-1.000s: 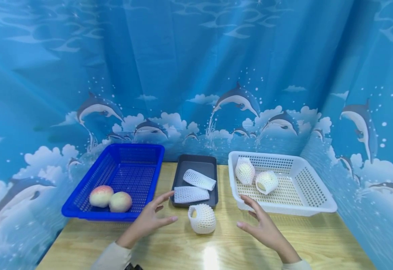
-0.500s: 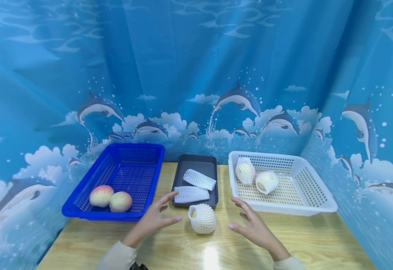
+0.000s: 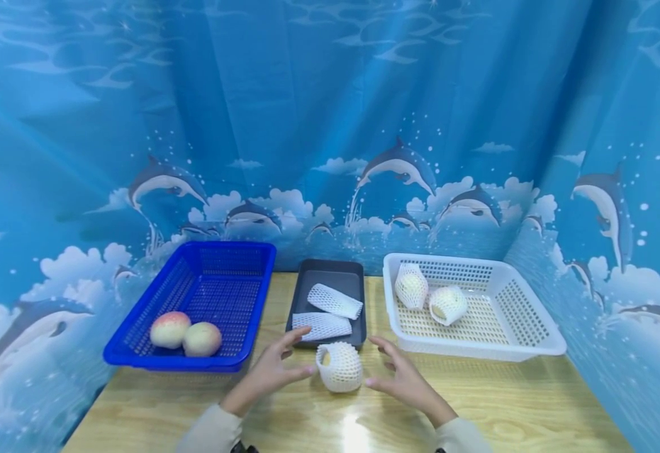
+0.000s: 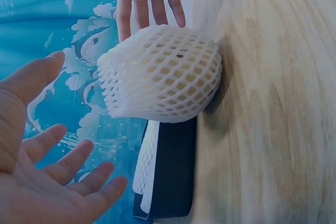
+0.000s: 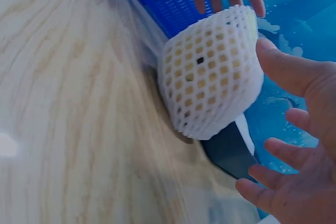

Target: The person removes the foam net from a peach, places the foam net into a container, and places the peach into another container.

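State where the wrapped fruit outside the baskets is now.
In the head view, the wrapped fruit sits low centre on the table, just in front of the dark tray, between the left hand and right hand.

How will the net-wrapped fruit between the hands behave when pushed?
The net-wrapped fruit looks rounded, so it may roll on the flat tabletop. Its open mesh sleeve probably squashes slightly and, being coarse, may limit slipping.

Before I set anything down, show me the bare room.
Free: table right of the right hand; the white basket right of its wrapped fruits; the blue basket behind its peaches. Crowded: between right and left hand, where the netted fruit sits before the tray.
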`<action>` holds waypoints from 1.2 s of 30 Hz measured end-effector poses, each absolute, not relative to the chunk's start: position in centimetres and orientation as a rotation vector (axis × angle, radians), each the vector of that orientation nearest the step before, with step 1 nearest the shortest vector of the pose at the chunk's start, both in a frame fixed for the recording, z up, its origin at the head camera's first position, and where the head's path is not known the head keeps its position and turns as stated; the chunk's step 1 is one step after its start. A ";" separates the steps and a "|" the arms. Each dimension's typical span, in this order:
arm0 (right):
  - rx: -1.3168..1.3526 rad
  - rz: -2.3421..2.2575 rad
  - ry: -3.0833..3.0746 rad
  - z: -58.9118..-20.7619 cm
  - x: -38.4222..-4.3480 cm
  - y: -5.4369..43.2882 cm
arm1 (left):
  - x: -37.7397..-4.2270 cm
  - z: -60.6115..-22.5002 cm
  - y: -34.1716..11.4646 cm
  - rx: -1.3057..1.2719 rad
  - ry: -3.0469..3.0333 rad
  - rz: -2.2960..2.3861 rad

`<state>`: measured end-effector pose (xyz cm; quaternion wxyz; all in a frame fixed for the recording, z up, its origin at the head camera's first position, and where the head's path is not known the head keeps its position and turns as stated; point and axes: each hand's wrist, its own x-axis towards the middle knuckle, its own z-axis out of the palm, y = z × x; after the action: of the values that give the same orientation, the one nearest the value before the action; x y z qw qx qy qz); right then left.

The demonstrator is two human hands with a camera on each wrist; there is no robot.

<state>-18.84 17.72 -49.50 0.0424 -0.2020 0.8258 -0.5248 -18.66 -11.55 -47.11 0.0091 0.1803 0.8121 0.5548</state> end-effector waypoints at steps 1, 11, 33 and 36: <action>-0.620 -1.608 2.514 -49.7 -19.0 17.5 | -18.7 -47.2 -11.5 0.563 2.536 1.734; -0.692 -1.552 2.538 -51.6 -20.0 15.7 | -18.8 -48.0 -11.4 0.547 2.588 1.723; -0.819 -1.425 2.663 -51.9 -20.2 12.9 | -18.3 -47.6 -11.4 0.570 2.521 1.747; -0.822 -1.429 2.665 -52.0 -20.2 12.7 | -18.3 -47.6 -11.5 0.564 2.520 1.747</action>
<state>-20.25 12.72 -51.97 0.0037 -0.2622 0.8504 -0.4561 -18.34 -11.47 -47.60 0.0121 0.1810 0.8082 0.5602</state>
